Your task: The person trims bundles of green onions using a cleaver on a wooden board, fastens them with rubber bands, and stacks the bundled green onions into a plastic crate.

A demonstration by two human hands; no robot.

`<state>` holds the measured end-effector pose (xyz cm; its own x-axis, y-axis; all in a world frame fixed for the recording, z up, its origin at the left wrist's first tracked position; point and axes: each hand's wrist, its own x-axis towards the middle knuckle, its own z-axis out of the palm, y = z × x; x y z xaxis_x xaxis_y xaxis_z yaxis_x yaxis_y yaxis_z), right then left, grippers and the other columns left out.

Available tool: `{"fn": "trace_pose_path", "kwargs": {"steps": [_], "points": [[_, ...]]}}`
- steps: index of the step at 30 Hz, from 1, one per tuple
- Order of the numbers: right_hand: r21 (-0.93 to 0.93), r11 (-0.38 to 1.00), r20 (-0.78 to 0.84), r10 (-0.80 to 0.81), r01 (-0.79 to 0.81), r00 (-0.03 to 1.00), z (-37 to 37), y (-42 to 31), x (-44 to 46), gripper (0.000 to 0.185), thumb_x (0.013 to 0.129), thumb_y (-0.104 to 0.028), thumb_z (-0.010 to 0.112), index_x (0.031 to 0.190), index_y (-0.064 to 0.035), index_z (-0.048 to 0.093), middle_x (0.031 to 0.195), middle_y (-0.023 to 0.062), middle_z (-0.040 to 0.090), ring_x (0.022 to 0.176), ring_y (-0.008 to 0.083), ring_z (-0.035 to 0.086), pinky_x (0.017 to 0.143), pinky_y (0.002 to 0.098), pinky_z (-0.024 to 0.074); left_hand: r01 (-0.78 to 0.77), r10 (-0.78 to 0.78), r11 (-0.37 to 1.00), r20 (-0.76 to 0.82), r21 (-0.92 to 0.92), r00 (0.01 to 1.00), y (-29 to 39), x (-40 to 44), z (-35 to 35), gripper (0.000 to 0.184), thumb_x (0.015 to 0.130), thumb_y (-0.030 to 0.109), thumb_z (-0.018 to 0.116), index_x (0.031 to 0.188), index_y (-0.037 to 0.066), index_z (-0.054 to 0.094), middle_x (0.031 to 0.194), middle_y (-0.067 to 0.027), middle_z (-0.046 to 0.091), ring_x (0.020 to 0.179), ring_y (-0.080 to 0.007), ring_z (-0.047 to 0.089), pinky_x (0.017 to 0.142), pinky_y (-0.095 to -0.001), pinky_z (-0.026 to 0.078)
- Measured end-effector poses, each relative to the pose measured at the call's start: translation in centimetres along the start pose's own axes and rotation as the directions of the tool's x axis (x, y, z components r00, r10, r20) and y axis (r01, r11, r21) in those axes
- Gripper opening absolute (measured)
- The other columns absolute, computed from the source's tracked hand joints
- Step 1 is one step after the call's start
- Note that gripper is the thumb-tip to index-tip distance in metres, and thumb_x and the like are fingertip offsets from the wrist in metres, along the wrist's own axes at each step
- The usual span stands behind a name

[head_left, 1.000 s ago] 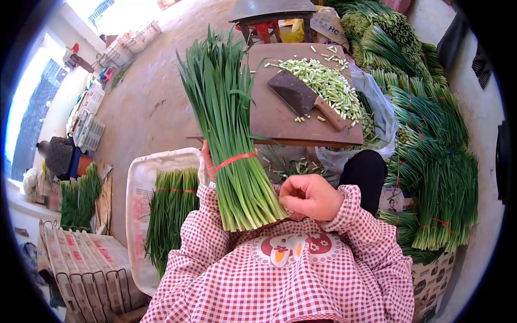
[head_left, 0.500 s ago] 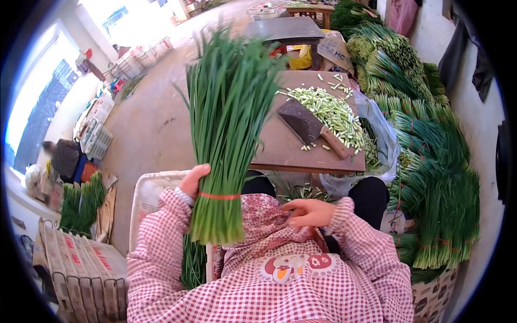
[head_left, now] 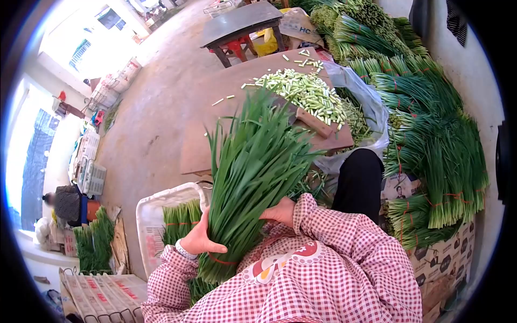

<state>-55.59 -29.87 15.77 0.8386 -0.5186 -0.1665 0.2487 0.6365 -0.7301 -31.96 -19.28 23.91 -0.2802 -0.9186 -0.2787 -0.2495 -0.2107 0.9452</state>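
Observation:
A thick bundle of garlic chives (head_left: 253, 167), bound near its base by a red band, leans over my lap with its leaf tips toward the board. My left hand (head_left: 201, 238) grips it from the left just above the band, thumb across the front. From the right, my right hand (head_left: 280, 211) holds the same bundle, its fingertips hidden behind the leaves. Beyond the tips, a cleaver (head_left: 314, 123) lies on the brown board (head_left: 204, 145), its blade mostly covered by leaves. Chopped pale stem pieces (head_left: 307, 94) are heaped beside it.
At my left stands a white crate (head_left: 142, 226) with banded chive bundles (head_left: 182, 215). A clear plastic bag (head_left: 377, 116) sits along the board's right edge. Stacked chives (head_left: 441, 156) line the right wall. A dark table (head_left: 242, 22) stands ahead; a person (head_left: 70, 202) is far left.
The bundle has come down from upright in my left hand to a lean over my lap. My right hand has moved from beside it onto its right side. The view has shifted.

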Motion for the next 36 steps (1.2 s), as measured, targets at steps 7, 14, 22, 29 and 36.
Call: {"fn": "trace_pose_path", "kwargs": {"steps": [7, 14, 22, 29, 36], "points": [[-0.268, 0.947, 0.26, -0.108, 0.179, 0.959, -1.8, -1.4, -1.0, 0.057, 0.077, -0.015, 0.075, 0.127, -0.0033, 0.052, 0.127, 0.0104, 0.056, 0.117, 0.0234, 0.051, 0.103, 0.0369, 0.0371, 0.04, -0.037, 0.999, -0.102, 0.03, 0.994, -1.0, 5.3, -0.1, 0.106, 0.06, 0.021, 0.089, 0.14, -0.005, 0.025, 0.135, -0.015, 0.045, 0.124, -0.0211, 0.043, 0.105, -0.0341, 0.033], [0.034, 0.993, -0.218, -0.106, 0.116, 0.97, -0.8, -1.7, -2.1, 0.047, 0.079, -0.007, 0.07, 0.122, 0.0007, 0.054, 0.118, 0.0117, 0.06, 0.107, 0.0219, 0.057, 0.097, 0.0351, 0.0426, 0.205, -0.274, 0.92, -0.177, -0.334, 0.945, 0.6, 4.8, 1.9, 0.052, 0.069, 0.001, 0.077, 0.117, -0.004, 0.057, 0.104, -0.0095, 0.066, 0.091, -0.017, 0.063, 0.085, -0.0309, 0.05], [-0.038, 0.998, -0.413, 0.022, -0.041, 0.91, -1.5, -1.0, -3.4, 0.045, 0.079, -0.012, 0.073, 0.118, 0.0007, 0.057, 0.114, 0.0125, 0.063, 0.102, 0.0226, 0.06, 0.092, 0.0346, 0.0465, 0.135, -0.335, 0.848, -0.321, -0.513, 0.886, -0.9, 2.3, 2.0, 0.046, 0.071, -0.005, 0.066, 0.116, -0.002, 0.057, 0.106, -0.0095, 0.065, 0.09, -0.0181, 0.064, 0.082, -0.0314, 0.051], [-0.156, 0.987, -0.733, -0.098, -0.026, 0.673, -6.1, -3.9, -7.4, 0.056, 0.082, -0.017, 0.07, 0.125, 0.0013, 0.041, 0.11, 0.0124, 0.056, 0.089, 0.0165, 0.058, 0.07, 0.0266, 0.0522, 0.134, -0.379, 0.823, -0.359, -0.552, 0.853, -1.2, 2.0, 2.0, 0.042, 0.071, -0.004, 0.065, 0.112, -0.002, 0.059, 0.103, -0.0092, 0.066, 0.089, -0.0181, 0.064, 0.082, -0.0313, 0.051], [-0.875, 0.47, -0.198, -0.572, 0.119, 0.796, -2.0, -9.1, -6.0, 0.021, 0.081, -0.009, 0.067, 0.1, -0.0021, 0.059, 0.076, 0.0049, 0.057, 0.064, 0.0115, 0.055, 0.059, 0.0253, 0.0463, 0.159, -0.4, 0.809, -0.33, -0.567, 0.855, -1.0, 2.8, 2.1, 0.043, 0.07, -0.004, 0.065, 0.112, -0.002, 0.059, 0.103, -0.0096, 0.066, 0.089, -0.0182, 0.064, 0.082, -0.0314, 0.051]]}}
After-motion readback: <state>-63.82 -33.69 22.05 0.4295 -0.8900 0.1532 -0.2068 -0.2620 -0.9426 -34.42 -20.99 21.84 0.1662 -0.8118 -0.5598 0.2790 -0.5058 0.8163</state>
